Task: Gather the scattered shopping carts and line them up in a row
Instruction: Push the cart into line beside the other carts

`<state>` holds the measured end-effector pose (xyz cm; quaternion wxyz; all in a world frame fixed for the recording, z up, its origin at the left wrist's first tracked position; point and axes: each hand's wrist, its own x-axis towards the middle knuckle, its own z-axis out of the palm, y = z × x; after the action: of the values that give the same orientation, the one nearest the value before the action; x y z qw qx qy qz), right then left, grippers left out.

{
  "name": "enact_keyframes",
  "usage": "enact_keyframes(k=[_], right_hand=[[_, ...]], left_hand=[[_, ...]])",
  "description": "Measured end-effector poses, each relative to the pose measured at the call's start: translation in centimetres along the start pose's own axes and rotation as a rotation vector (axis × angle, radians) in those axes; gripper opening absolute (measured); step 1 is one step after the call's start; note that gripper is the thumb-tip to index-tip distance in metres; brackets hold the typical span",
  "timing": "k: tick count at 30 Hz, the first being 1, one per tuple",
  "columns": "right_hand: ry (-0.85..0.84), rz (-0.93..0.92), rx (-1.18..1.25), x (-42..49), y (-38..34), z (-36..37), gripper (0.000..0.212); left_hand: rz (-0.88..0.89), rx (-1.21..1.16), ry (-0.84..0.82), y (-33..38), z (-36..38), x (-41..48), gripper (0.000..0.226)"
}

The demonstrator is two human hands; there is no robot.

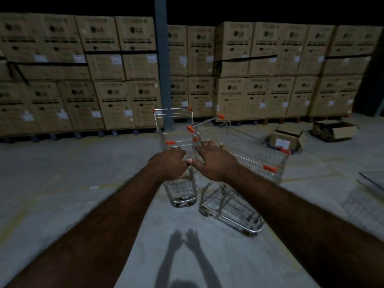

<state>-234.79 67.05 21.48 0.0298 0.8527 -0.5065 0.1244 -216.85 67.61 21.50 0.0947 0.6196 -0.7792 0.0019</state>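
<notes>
Two wire shopping carts with orange corner caps stand side by side on the concrete floor ahead of me. The left cart (181, 191) is seen end-on. The right cart (250, 146) is turned at an angle, its near end almost touching the left one. Both my arms are stretched out over the carts' near ends. My left hand (168, 163) has its fingers bent down over the left cart's near top edge; the bar under it is hidden. My right hand (216, 161) hovers over the gap between the carts, fingers apart, thumb pointing left.
A wall of stacked cardboard boxes (116, 96) on pallets runs across the back. A blue steel pillar (161, 59) rises just behind the left cart. Two opened boxes (284, 138) (334, 129) lie on the floor at right. A wire frame (374, 180) shows at the right edge.
</notes>
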Motion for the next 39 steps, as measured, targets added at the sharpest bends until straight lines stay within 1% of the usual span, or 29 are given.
enact_keyframes(k=[2,7,12,16,20,26,30,35,39], right_hand=[[0.004,-0.02,0.006,4.3,-0.6,1.5,0.075],[0.01,-0.049,0.03,16.2,-2.8,4.6,0.069],[0.014,-0.026,0.104,28.5,-4.5,7.8,0.075],[-0.046,-0.02,0.111,36.4,-5.0,10.8,0.078],[-0.066,-0.023,0.118,44.8,-4.2,13.7,0.076],[-0.074,-0.056,0.119,60.0,-0.9,18.5,0.073],[-0.108,-0.076,0.131,70.0,1.0,20.5,0.072],[-0.122,-0.113,0.113,81.2,2.1,22.6,0.071],[-0.141,-0.105,0.105,89.1,2.6,24.6,0.071]], left_hand=[[-0.021,0.001,0.013,-3.5,0.3,2.8,0.051],[0.001,0.02,0.04,-12.8,-0.1,10.2,0.058],[-0.014,0.097,0.019,-22.5,-1.6,17.6,0.066],[-0.043,0.101,-0.019,-28.9,-1.2,23.1,0.068],[-0.053,0.114,-0.049,-34.7,0.6,30.0,0.071],[-0.065,0.131,-0.039,-41.9,3.2,42.9,0.064],[-0.106,0.143,-0.105,-47.1,3.7,51.1,0.061],[-0.15,0.12,-0.098,-53.3,3.8,59.8,0.059],[-0.166,0.115,-0.105,-58.8,4.3,66.0,0.061]])
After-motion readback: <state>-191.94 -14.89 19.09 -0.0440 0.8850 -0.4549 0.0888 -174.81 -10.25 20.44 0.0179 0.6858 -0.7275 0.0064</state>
